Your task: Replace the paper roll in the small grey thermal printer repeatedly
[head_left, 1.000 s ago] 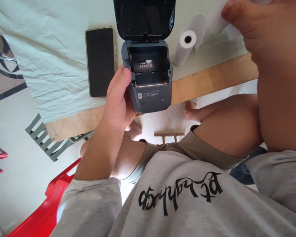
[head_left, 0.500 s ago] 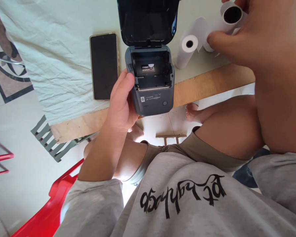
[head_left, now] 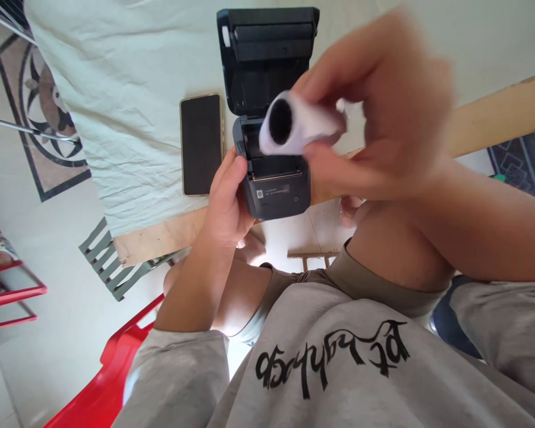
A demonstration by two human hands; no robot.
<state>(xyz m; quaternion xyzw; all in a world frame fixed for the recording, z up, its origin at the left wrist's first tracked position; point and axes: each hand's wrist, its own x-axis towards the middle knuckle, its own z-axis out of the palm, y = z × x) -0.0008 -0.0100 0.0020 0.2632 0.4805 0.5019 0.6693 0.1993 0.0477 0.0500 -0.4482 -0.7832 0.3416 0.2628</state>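
A small dark grey label printer (head_left: 274, 190) stands at the table's front edge with its black lid (head_left: 267, 53) swung up. My left hand (head_left: 225, 205) grips the printer's left side. My right hand (head_left: 378, 119), blurred, holds a white paper roll (head_left: 294, 128) just above the printer's uncovered paper bay, its hollow core facing me. The second paper roll seen earlier is hidden behind my right hand.
A black phone (head_left: 202, 144) lies face up left of the printer on the pale green cloth (head_left: 129, 119). The bare wooden table edge (head_left: 494, 116) runs along the front. A red plastic chair (head_left: 111, 362) and a grey slatted chair (head_left: 111, 264) stand at the lower left.
My right hand has brought a paper roll from the far right down and left to just above the printer's paper bay. My left hand stays on the printer.
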